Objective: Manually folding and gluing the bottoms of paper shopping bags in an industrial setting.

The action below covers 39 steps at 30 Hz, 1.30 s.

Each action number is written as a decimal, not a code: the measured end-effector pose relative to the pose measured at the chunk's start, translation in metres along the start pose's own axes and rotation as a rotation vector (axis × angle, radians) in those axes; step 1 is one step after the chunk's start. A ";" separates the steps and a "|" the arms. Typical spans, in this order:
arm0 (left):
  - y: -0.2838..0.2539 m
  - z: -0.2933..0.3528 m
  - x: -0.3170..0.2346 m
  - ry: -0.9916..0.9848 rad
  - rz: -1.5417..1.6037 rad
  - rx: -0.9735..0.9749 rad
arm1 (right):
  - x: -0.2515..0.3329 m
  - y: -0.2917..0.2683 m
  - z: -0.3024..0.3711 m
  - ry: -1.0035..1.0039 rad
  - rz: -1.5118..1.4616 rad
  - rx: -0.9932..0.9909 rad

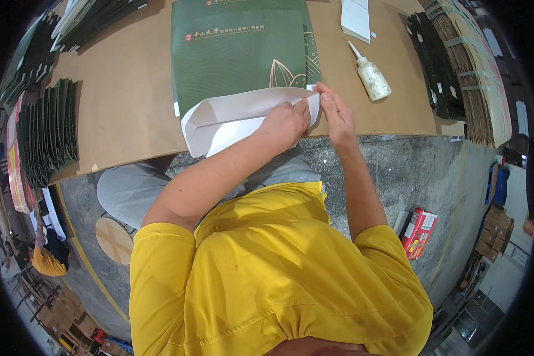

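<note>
A green paper bag point(231, 65) with gold line patterns lies flat on the table, its near end opened out into a white-lined mouth point(219, 136). My left hand point(285, 124) reaches into that mouth from the left, fingers curled against the paper at the right corner. At the same corner, my right hand point(337, 115) grips the bag's edge from outside, fingers pointing away from me. The left fingertips are partly hidden. Beyond my right hand, a translucent squeeze bottle point(372, 80) with a thin nozzle lies on its side. White paper strips point(356, 21) lie farther back.
The brown tabletop point(124, 118) ends just in front of me. Folded dark green bags point(47, 130) stand at the left edge. Strapped stacks point(477, 77) and more dark bags point(436, 68) line the right. A round stool point(114, 240) and a red box point(420, 233) are on the floor.
</note>
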<state>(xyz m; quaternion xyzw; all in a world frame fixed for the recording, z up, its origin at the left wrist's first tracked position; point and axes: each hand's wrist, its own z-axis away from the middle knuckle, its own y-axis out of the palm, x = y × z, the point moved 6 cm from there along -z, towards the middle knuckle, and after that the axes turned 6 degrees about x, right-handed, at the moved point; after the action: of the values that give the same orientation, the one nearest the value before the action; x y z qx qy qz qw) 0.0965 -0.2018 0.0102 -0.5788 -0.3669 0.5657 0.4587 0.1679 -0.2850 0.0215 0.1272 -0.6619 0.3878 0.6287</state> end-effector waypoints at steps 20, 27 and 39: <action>-0.004 0.131 0.093 -0.476 -0.034 -0.280 | 0.012 0.099 0.009 -0.383 0.906 0.158; -0.002 0.121 0.095 -0.502 -0.060 -0.230 | 0.025 0.101 0.009 -0.420 1.041 0.260; -0.009 0.105 0.090 -0.699 -0.071 -0.390 | 0.025 0.100 0.020 -0.551 1.072 0.345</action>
<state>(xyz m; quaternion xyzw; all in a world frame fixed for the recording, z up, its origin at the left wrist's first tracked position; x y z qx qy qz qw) 0.0018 -0.1017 -0.0035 -0.4147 -0.6211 0.6318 0.2073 0.0829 -0.2234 0.0112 -0.0278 -0.6994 0.7035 0.1234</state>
